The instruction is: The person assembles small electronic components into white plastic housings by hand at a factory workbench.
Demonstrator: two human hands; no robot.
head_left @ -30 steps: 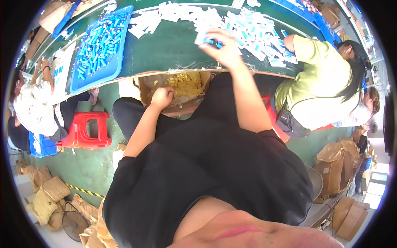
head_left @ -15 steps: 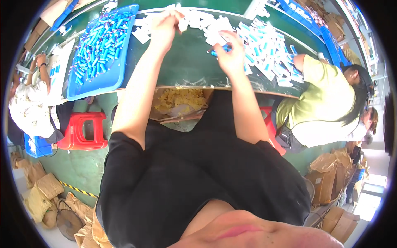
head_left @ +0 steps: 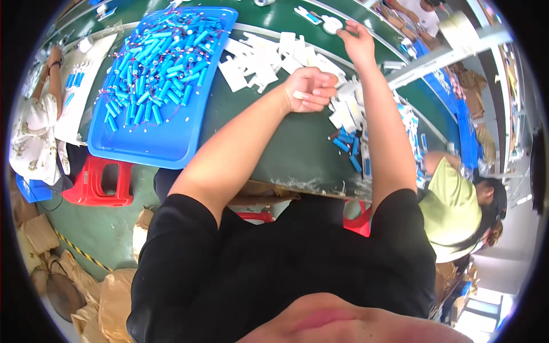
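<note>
My left hand (head_left: 311, 90) is turned partly palm up over the green table, its fingers curled round a small white piece (head_left: 300, 95). Past it, my right hand (head_left: 359, 43) reaches over the green belt, fingers stretched out and apart, with nothing visible in them. Close to those fingertips lies a white round object (head_left: 331, 24). White flat plastic parts (head_left: 257, 60) spread beyond and left of my left hand. Several loose blue cylinders with wires (head_left: 347, 143) lie on the table beside more white parts (head_left: 347, 111), partly hidden by my right forearm.
A blue tray (head_left: 143, 151) heaped with blue wired cylinders (head_left: 166, 63) stands at the left. A pale metal post (head_left: 440, 63) slants at the right. One co-worker in a yellow-green shirt (head_left: 454, 200) sits right; another's patterned sleeve (head_left: 40, 128) shows left, near a red stool (head_left: 100, 183).
The view has shifted. My right hand has left the blue cylinder it was holding and reached far out over the belt. My left hand has drawn back from the white parts and turned palm up.
</note>
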